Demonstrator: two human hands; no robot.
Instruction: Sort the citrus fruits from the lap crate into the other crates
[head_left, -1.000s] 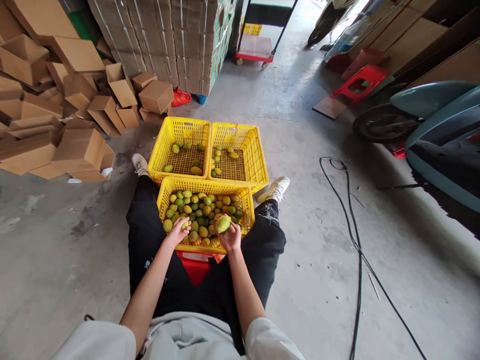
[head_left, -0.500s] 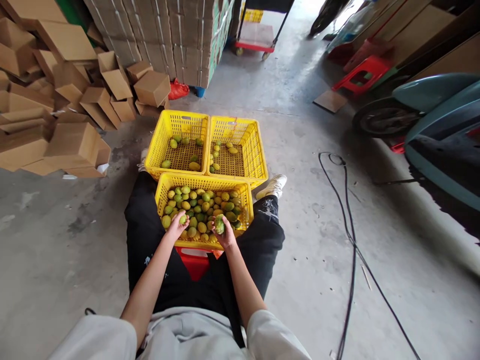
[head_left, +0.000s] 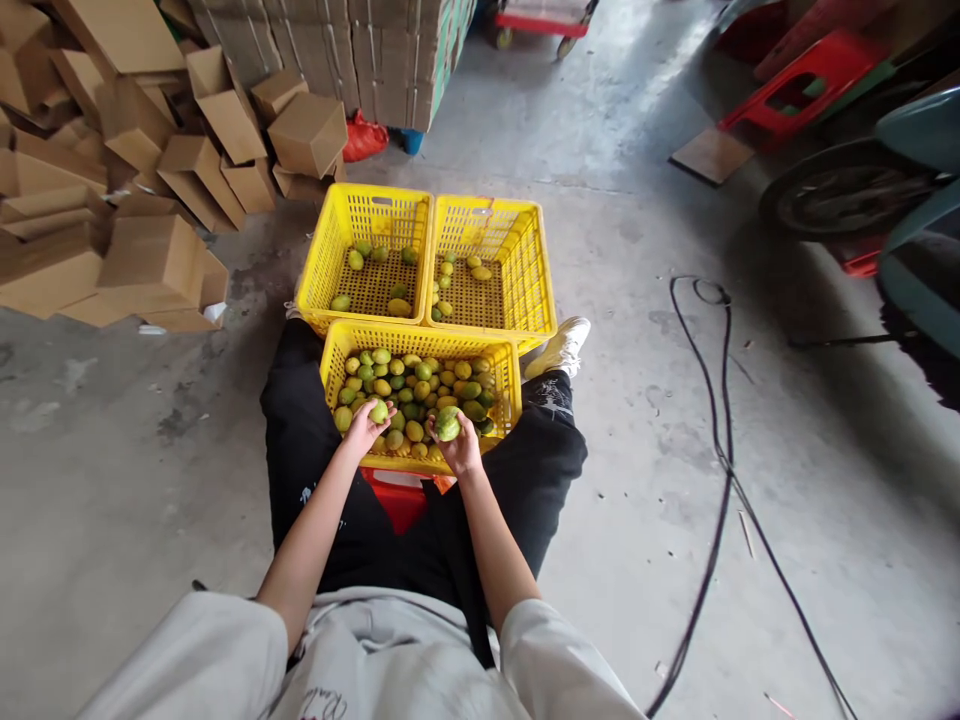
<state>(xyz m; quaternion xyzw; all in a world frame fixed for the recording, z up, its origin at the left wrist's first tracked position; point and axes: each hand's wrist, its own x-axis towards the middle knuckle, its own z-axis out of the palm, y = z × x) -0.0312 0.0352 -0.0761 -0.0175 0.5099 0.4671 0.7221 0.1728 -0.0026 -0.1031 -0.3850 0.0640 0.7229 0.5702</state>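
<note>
My left hand [head_left: 364, 430] is closed around a small green lemon [head_left: 379, 412]. A larger, bumpy green lemon [head_left: 448, 424] is in the fingers of my right hand [head_left: 463, 447]. Both hands are above the near part of a yellow plastic crate [head_left: 512, 385] that stands between my legs. Many green and yellow lemons [head_left: 424, 371] lie in it. Behind it, side by side, are two more yellow crates: the left crate [head_left: 319, 262] and the right crate [head_left: 536, 265], each with several lemons on its bottom.
Open cardboard boxes [head_left: 150, 265] are heaped at the left, beside a tall stack of cartons [head_left: 390, 60]. A black cable [head_left: 726, 440] lies across the concrete floor at the right. Beyond it are a scooter [head_left: 922, 240] and a red stool [head_left: 814, 85]. A trolley [head_left: 540, 22] stands at the back.
The view has shifted, so the crates appear slightly higher and further right. Both hands still hold their lemons; the right-hand lemon now shows more of its surface.
</note>
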